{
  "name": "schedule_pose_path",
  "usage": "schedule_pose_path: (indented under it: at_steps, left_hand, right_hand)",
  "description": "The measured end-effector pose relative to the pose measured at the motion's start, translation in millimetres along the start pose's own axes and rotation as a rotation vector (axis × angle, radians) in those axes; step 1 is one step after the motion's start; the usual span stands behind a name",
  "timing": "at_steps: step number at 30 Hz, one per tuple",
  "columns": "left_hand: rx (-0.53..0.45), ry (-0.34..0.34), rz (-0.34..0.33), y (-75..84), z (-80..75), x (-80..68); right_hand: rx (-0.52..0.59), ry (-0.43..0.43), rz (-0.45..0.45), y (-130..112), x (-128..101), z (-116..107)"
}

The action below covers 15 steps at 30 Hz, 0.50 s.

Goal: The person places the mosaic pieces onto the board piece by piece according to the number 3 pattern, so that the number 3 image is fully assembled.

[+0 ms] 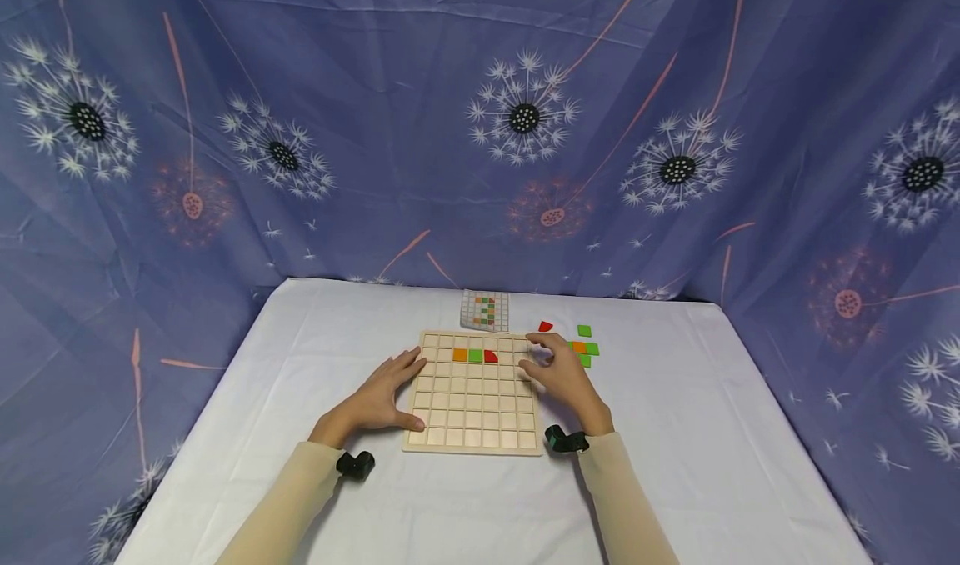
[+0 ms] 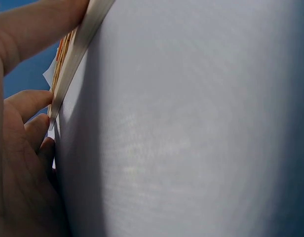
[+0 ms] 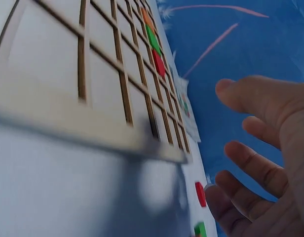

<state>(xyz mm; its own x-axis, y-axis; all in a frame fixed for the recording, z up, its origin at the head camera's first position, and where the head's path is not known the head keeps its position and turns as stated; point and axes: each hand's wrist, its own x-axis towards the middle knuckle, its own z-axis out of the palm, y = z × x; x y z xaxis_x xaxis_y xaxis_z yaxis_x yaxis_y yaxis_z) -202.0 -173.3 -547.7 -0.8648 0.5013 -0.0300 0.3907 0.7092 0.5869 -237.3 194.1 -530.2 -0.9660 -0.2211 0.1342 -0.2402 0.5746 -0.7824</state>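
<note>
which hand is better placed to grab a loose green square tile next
Probably the right hand: it appears empty and nearer the loose green square tiles, while the left hand rests against the left edge of the pale wooden grid board.

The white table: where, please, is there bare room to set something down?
Three patches of the table are free: right of the loose tiles and right hand; left of the left hand; and on the near side of the board, between the sleeves. The board's far right corner is crowded: right hand and tiles are close together.
</note>
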Motion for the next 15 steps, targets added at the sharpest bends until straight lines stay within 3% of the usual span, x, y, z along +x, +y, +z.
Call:
schedule_pose_path:
  at_steps: [15]
  left_hand:
    - [0.006,0.002,0.009,0.5,-0.1,-0.6]
  right_hand:
    - [-0.056,0.030,-0.016,28.1,-9.7,-37.7]
